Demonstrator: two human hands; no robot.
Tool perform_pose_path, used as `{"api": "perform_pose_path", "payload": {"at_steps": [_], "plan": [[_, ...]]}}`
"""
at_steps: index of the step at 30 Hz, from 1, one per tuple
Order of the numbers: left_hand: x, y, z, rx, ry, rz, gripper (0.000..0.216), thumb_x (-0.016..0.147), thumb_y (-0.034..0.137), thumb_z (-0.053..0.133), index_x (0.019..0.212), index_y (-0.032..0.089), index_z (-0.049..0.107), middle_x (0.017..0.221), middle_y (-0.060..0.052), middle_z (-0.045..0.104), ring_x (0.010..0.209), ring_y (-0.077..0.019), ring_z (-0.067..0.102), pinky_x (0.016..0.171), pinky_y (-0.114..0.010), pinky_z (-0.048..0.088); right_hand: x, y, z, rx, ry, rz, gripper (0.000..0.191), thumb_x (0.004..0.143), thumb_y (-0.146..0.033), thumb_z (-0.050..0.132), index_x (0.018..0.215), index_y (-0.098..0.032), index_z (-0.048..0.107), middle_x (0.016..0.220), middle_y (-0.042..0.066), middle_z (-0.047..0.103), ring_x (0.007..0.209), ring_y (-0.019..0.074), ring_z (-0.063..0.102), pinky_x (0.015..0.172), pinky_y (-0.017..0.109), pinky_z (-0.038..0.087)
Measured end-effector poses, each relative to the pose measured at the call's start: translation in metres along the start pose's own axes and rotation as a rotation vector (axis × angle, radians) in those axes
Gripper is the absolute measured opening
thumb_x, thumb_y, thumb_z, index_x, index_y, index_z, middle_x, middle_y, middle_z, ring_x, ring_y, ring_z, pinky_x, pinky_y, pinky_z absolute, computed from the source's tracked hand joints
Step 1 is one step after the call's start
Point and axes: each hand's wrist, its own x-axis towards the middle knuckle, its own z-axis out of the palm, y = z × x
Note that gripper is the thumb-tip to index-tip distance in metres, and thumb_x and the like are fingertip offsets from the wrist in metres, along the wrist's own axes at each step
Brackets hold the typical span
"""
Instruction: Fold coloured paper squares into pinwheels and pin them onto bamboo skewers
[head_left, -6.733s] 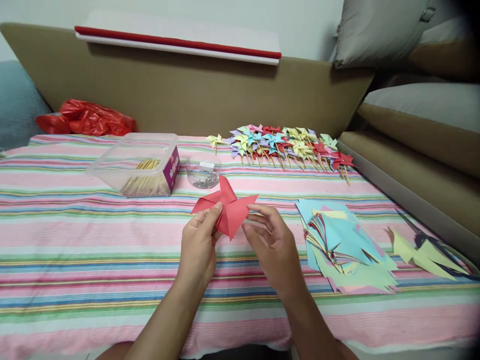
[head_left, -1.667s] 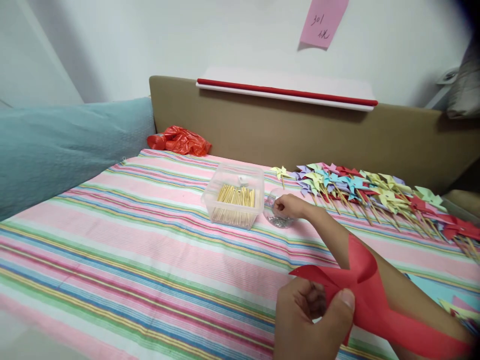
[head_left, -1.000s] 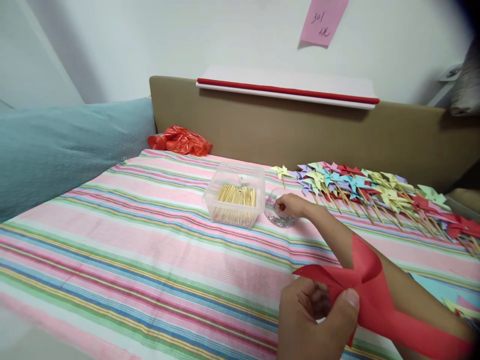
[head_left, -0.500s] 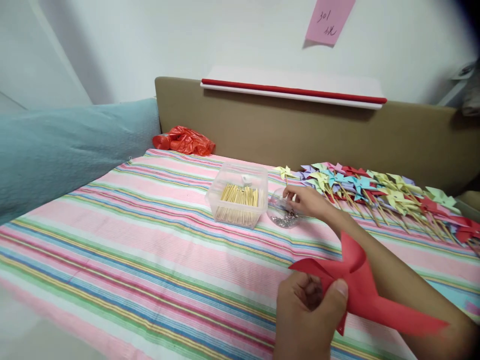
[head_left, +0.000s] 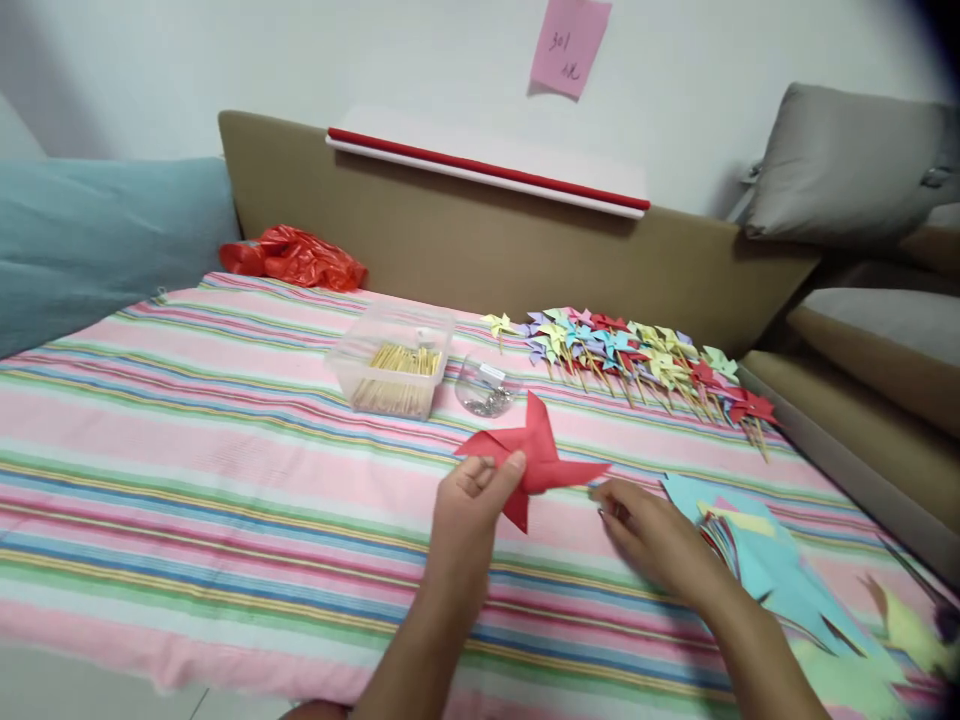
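My left hand (head_left: 469, 490) pinches a red paper pinwheel (head_left: 536, 450) near its centre, thumb on the front, the folded blades spreading around it. The pinwheel has no stick on it. Just to the right of its blades is my right hand (head_left: 645, 530), thumb and fingers pressed together. Something tiny and dark shows at those fingertips, too small to name. Beyond the pinwheel stands a round clear container (head_left: 487, 385) with small metal pieces in it. Left of that, a clear plastic box (head_left: 341, 362) holds many short wooden sticks (head_left: 405, 365).
Finished pinwheels on sticks (head_left: 622, 345) lie in a row at the back right. Cut coloured paper sheets (head_left: 787, 560) are stacked at the right. A red plastic bag (head_left: 300, 258) rests at the back left. Underneath is a striped cloth (head_left: 225, 470); grey cushions (head_left: 847, 165) sit at right.
My right hand has come back from the round container to beside the pinwheel, its fingers closed. My left hand still holds the pinwheel. The view has swung to the right.
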Motion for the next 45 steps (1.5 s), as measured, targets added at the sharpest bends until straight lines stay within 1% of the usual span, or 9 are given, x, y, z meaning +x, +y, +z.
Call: {"api": "perform_pose_path", "payload": {"at_steps": [4, 8, 12, 17, 28, 33, 36, 41, 45], "plan": [[0.004, 0.004, -0.005, 0.01, 0.039, 0.09, 0.029, 0.074, 0.036, 0.084, 0.074, 0.014, 0.066, 0.069, 0.001, 0.065, 0.066, -0.0098, 0.056, 0.065, -0.02, 0.044, -0.021, 0.001, -0.002, 0.033, 0.075, 0.017, 0.031, 0.096, -0.024, 0.04, 0.123, -0.021, 0.056, 0.123, 0.011, 0.067, 0.111, 0.0249, 0.064, 0.094, 0.041, 0.051], [0.009, 0.002, -0.006, 0.055, 0.051, 0.119, 0.026, 0.072, 0.035, 0.086, 0.071, 0.014, 0.07, 0.069, 0.002, 0.067, 0.066, -0.0088, 0.056, 0.064, -0.018, 0.044, -0.047, -0.013, 0.007, -0.018, 0.002, 0.006, 0.047, 0.102, -0.038, 0.039, 0.147, -0.025, 0.048, 0.158, 0.013, 0.043, 0.143, 0.0302, 0.045, 0.114, 0.051, 0.041], [0.015, -0.007, 0.004, 0.075, 0.064, 0.108, 0.026, 0.07, 0.035, 0.087, 0.077, 0.014, 0.074, 0.074, 0.0, 0.07, 0.07, -0.0098, 0.059, 0.066, -0.018, 0.046, -0.051, -0.027, 0.024, -0.071, -0.067, 0.047, 0.054, 0.104, -0.042, 0.036, 0.155, -0.023, 0.038, 0.165, 0.013, 0.025, 0.152, 0.0325, 0.024, 0.12, 0.057, 0.029], [0.019, -0.021, 0.018, 0.111, 0.032, 0.076, 0.026, 0.07, 0.035, 0.087, 0.077, 0.013, 0.075, 0.074, 0.0, 0.072, 0.069, -0.0096, 0.059, 0.066, -0.018, 0.047, -0.043, -0.031, 0.031, -0.087, -0.042, 0.105, 0.06, 0.104, -0.044, 0.033, 0.157, -0.014, 0.032, 0.165, 0.014, 0.024, 0.153, 0.0313, 0.021, 0.122, 0.055, 0.026], [0.018, -0.018, 0.013, 0.124, 0.101, 0.086, 0.029, 0.066, 0.034, 0.09, 0.076, 0.013, 0.073, 0.073, 0.001, 0.07, 0.068, -0.01, 0.06, 0.067, -0.02, 0.047, -0.037, -0.025, 0.024, 0.173, 0.172, 0.121, 0.045, 0.099, -0.026, 0.045, 0.137, -0.008, 0.059, 0.147, 0.018, 0.055, 0.14, 0.0331, 0.049, 0.117, 0.053, 0.039], [0.014, -0.019, 0.012, 0.267, 0.07, 0.172, 0.027, 0.073, 0.037, 0.084, 0.071, 0.016, 0.067, 0.069, 0.002, 0.066, 0.065, -0.0114, 0.057, 0.063, -0.022, 0.043, -0.036, -0.016, 0.008, 0.288, 0.275, 0.203, 0.028, 0.097, -0.025, 0.048, 0.107, -0.02, 0.074, 0.111, 0.013, 0.078, 0.102, 0.0334, 0.074, 0.092, 0.052, 0.056], [0.01, -0.02, 0.015, 0.508, 0.071, 0.32, 0.033, 0.079, 0.036, 0.079, 0.062, 0.018, 0.058, 0.06, 0.004, 0.056, 0.058, -0.0108, 0.048, 0.057, -0.023, 0.038, -0.034, -0.024, -0.009, 0.442, 0.343, 0.211, 0.024, 0.099, -0.031, 0.05, 0.105, -0.022, 0.072, 0.105, 0.009, 0.079, 0.093, 0.0261, 0.076, 0.084, 0.042, 0.06], [0.003, -0.025, 0.02, 0.762, 0.056, 0.479, 0.03, 0.083, 0.032, 0.075, 0.06, 0.019, 0.059, 0.058, 0.004, 0.053, 0.056, -0.0116, 0.044, 0.055, -0.024, 0.034, -0.027, -0.068, -0.031, 1.142, 0.399, 0.174, 0.018, 0.091, -0.039, 0.068, 0.098, -0.022, 0.069, 0.084, 0.002, 0.077, 0.074, 0.0179, 0.075, 0.068, 0.03, 0.062], [-0.001, -0.028, 0.023, 0.688, -0.037, 0.388, 0.033, 0.083, 0.033, 0.075, 0.06, 0.019, 0.055, 0.057, 0.005, 0.049, 0.055, -0.0109, 0.042, 0.053, -0.024, 0.033, -0.02, -0.09, -0.03, 0.975, 0.405, 0.019, 0.008, 0.092, -0.028, 0.067, 0.089, -0.023, 0.073, 0.078, 0.0, 0.07, 0.065, 0.0127, 0.061, 0.058, 0.025, 0.049]]}}
